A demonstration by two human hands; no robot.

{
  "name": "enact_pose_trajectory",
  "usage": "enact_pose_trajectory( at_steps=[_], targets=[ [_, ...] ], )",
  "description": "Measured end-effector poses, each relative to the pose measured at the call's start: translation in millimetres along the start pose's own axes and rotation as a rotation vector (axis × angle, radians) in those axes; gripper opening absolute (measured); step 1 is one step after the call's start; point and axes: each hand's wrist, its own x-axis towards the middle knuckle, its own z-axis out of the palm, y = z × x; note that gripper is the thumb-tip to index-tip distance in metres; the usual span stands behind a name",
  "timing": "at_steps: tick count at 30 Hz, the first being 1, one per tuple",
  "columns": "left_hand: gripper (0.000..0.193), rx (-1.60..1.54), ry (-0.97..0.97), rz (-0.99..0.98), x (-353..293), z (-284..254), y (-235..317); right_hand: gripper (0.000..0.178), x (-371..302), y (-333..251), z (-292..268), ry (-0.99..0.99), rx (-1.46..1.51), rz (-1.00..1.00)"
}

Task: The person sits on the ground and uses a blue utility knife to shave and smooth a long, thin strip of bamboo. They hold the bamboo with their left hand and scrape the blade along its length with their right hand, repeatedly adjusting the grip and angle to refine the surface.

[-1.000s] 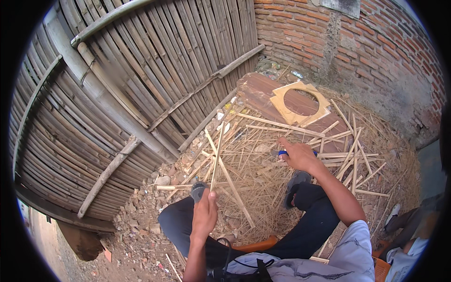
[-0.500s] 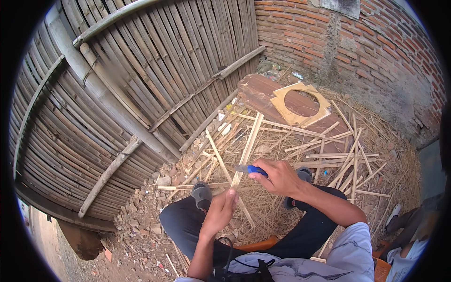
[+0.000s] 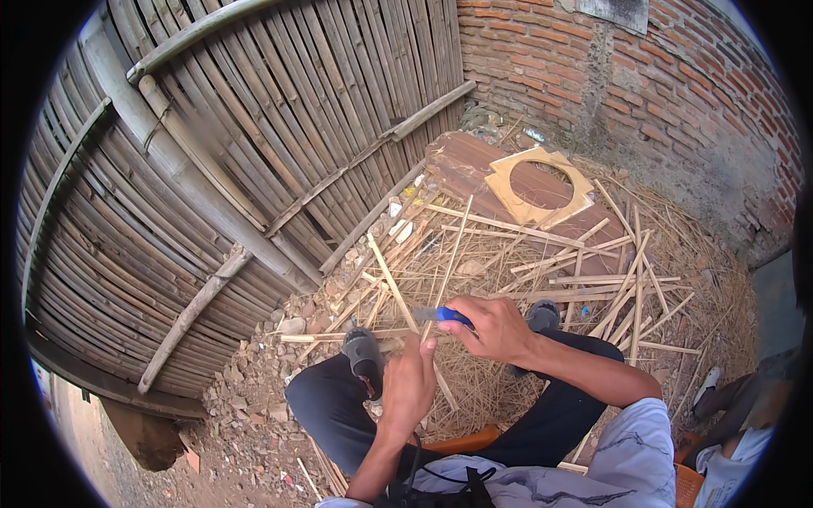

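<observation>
Over straw (image 3: 487, 398), a slim, pale, straight strip (image 3: 455, 251).

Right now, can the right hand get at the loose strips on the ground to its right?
Probably not yet: the right hand holds the blue-handled knife, though the way to the loose strips looks free.

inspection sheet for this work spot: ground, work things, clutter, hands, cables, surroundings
Surface: ground with straw and stones
Work things: slim wooden strip; blue-handled knife, its blade crossing the strip in view
Clutter: loose strips; panel with round hole on brown board
Left hand: grips strip's near end
Right hand: grips knife handle
Cables: thin black cord at the lap
Surroundings: bamboo fence, brick wall; another person's leg at picture's right
</observation>
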Motion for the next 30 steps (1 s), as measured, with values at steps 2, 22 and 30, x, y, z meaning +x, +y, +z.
enact_pose_trajectory(
  at_steps=[2, 22, 30],
  targets=[
    [0.034, 0.007, 0.012, -0.031, -1.3, 2.2, -0.5, 0.026, 0.2, 1.7, -0.2, 0.013, -0.006, 0.010],
    [0.041, 0.018, -0.101, -0.043, -9.3, -20.7, -38.1, 0.033, 26.7, 61.0, -59.6, 0.274, -0.111, 0.272],
    [0.032, -0.037, -0.033, 0.014, 6.0, -16.7, -17.2, 0.033, 7.6, 18.9, -5.5, 0.015, 0.027, 0.057]
  ],
)
